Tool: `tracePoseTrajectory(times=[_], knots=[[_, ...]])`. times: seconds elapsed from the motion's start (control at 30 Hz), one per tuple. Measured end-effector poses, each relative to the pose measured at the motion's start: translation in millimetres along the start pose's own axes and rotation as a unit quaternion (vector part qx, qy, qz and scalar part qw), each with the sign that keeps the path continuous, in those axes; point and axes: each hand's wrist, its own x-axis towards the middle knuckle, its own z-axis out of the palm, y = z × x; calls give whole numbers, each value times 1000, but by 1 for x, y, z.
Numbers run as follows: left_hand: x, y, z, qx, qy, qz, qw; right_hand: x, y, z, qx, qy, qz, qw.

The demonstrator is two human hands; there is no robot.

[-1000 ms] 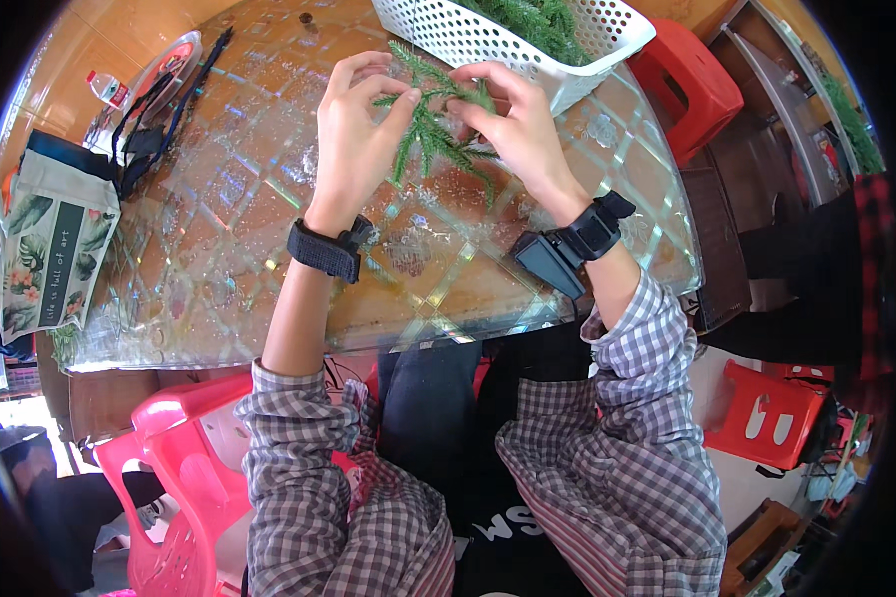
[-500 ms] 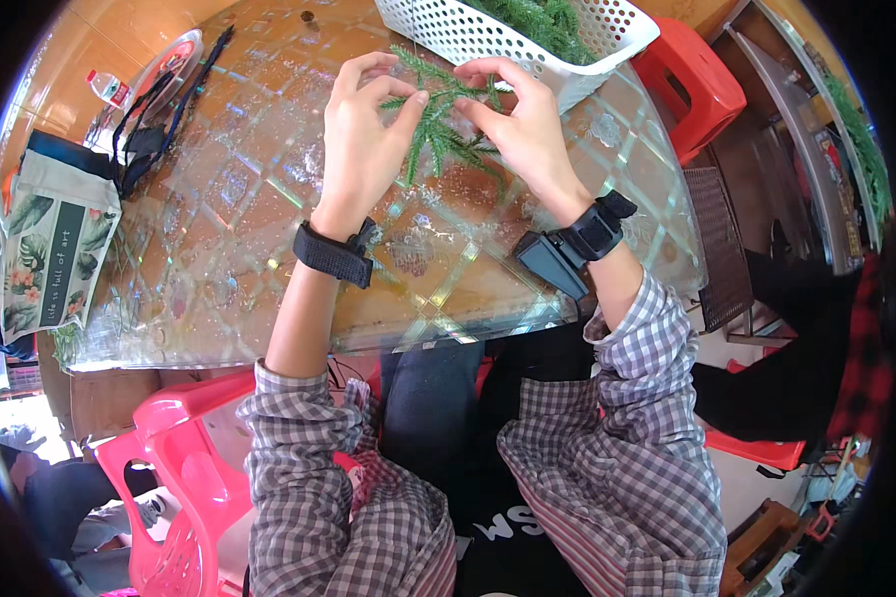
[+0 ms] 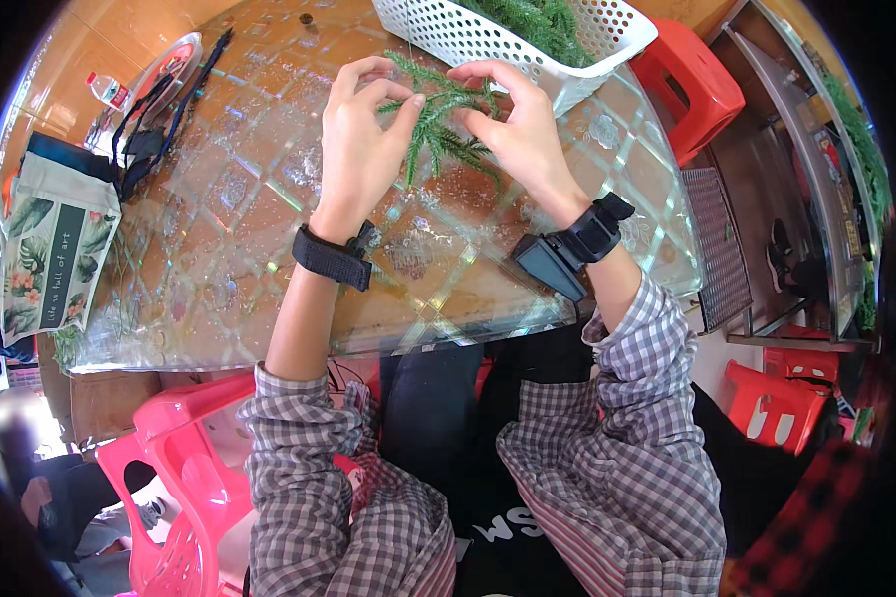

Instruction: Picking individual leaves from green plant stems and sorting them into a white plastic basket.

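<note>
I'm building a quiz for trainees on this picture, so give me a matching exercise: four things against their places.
Things:
1 green sprig
2 white basket
3 leaf-print bag
4 red stool

Places:
A at the table's left edge
B on the floor right of the table
C held between left hand and right hand
D at the table's far edge, holding greenery

Pairs: 1-C, 2-D, 3-A, 4-B

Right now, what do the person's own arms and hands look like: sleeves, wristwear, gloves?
Both hands are bare, without gloves. The left hand has a wide black band around its wrist. The right hand has a black strap carrying a dark boxy device on the wrist. Both arms wear grey-and-white checked shirt sleeves, pushed up so the forearms are uncovered.
</note>
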Motion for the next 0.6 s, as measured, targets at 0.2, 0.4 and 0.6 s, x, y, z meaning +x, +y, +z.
tracePoseTrajectory(times=[0.2,0.4,0.6], knots=[[-1,1,1,16,-1,5,1000,0,-2,-3,58,-8,81,995],[0,3,0,6,-4,-9,1000,0,1,-2,-2,-8,1,1000],[0,1,0,5,9,1,1000,1,3,0,7,-14,13,1000]])
